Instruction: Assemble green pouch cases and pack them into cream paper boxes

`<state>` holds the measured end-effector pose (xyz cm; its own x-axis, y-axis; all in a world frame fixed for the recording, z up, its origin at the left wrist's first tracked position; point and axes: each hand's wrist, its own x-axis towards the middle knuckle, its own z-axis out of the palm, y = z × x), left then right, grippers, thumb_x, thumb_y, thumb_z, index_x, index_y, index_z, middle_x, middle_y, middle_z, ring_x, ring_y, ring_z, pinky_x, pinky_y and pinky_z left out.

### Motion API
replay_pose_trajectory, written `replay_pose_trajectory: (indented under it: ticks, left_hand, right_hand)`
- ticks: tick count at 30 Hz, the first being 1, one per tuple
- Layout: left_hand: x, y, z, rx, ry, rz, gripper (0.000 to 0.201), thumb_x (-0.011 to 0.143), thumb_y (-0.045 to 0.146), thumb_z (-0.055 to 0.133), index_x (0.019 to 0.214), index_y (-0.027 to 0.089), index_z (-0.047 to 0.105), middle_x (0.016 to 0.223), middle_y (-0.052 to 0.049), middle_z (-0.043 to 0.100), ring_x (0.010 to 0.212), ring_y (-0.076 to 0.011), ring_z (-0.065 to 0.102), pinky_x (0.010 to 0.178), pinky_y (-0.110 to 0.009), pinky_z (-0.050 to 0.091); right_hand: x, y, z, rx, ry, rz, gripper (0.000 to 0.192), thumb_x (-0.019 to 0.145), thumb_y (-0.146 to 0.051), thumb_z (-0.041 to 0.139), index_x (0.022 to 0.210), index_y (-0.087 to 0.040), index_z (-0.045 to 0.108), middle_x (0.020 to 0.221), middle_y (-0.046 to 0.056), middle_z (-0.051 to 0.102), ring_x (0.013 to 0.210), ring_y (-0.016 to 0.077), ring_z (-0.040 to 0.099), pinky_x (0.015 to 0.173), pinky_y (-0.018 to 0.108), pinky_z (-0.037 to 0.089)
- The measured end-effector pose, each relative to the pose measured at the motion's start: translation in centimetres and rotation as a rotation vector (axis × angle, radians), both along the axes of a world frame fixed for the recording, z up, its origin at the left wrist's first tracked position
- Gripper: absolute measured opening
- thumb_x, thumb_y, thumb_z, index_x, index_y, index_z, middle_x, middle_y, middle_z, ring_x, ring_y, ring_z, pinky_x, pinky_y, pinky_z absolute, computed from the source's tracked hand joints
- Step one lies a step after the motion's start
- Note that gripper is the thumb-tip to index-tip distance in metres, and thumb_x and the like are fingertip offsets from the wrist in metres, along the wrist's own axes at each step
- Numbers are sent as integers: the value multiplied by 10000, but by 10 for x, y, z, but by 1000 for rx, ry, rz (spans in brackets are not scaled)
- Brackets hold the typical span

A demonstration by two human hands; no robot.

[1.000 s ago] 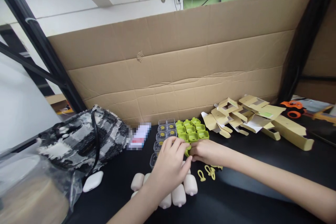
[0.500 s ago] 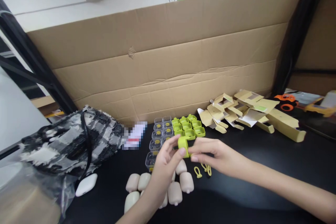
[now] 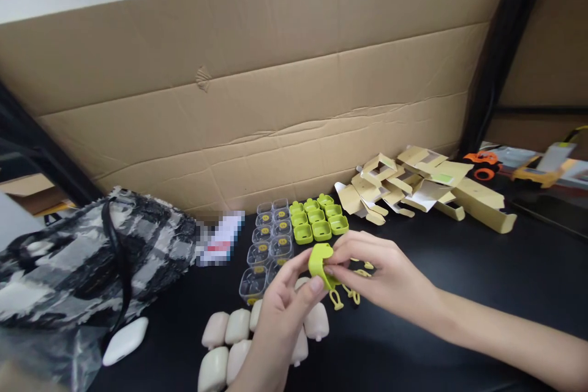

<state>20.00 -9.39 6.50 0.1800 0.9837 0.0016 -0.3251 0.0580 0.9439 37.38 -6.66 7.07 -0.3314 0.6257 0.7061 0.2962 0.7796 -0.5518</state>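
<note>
Both hands meet over the middle of the black table (image 3: 459,269), just above it. The left hand (image 3: 280,312) comes up from the near edge, thumb and fingertips pinching a lime-green silicone case (image 3: 320,262) at its lower left. The right hand (image 3: 381,275) reaches in from the right, thumb and forefinger pinched on the same case's right edge, other fingers curled loosely. The case is lifted off the table and tilted between the two grips, likely so each hand can work one side of the soft shell.

Just under the hands lie small yellow loop straps (image 3: 342,297) on the table. Near the left wrist sits a cluster of beige earbud-type cases (image 3: 229,343), touching one another. Beyond the hands, more green cases (image 3: 316,220) stand in a tight grid, with clear plastic trays (image 3: 266,242) in rows right beside them on the left, probably sorted by kind for easy reach. Far right: a heap of flattened cardboard boxes (image 3: 422,187). Far left: a black-and-white bag (image 3: 92,257) and a white case (image 3: 125,340) near it. A cardboard sheet (image 3: 275,86) walls the far side.
</note>
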Motion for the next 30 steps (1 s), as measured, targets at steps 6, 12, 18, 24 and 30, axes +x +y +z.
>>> replay_pose_trajectory:
  ticks: [6, 12, 18, 24, 30]
  left_hand:
    - [6, -3, -8, 29, 101, 80, 338, 683, 344, 781, 980, 201, 706, 991, -55, 742, 870, -218, 698, 826, -349, 556]
    - [8, -2, -7, 72, 216, 144, 228, 652, 272, 793, 862, 190, 758, 839, -31, 748, 815, -198, 693, 768, -274, 547]
    - [5, -6, 5, 87, 250, 103, 266, 742, 376, 715, 932, 192, 742, 860, -37, 730, 756, -182, 675, 804, -320, 547]
    - [0, 2, 12, 34, 218, -3, 310, 657, 448, 766, 693, 182, 610, 618, 30, 657, 555, -119, 610, 660, -274, 534]
    - [-1, 5, 16, 58, 312, -90, 269, 627, 327, 754, 677, 194, 526, 574, 55, 570, 555, -106, 546, 578, -228, 449]
  right_hand:
    - [-2, -2, -6, 62, -52, -36, 161, 864, -159, 558, 734, -200, 644, 750, 31, 667, 683, 148, 596, 640, 275, 479]
    - [-5, 0, -16, -169, 44, 53, 173, 851, -162, 562, 704, -190, 649, 752, 30, 642, 669, 137, 607, 592, 240, 486]
    - [-4, 1, -10, -181, 97, -2, 146, 835, -184, 594, 692, -197, 619, 747, 20, 647, 687, 145, 614, 611, 251, 492]
    - [2, 3, -1, -252, 65, 78, 132, 828, -209, 620, 699, -186, 632, 744, 18, 637, 689, 139, 605, 622, 238, 491]
    - [3, -8, 1, -119, 0, 141, 69, 871, -233, 573, 830, -204, 621, 829, 35, 587, 757, 150, 586, 689, 265, 499]
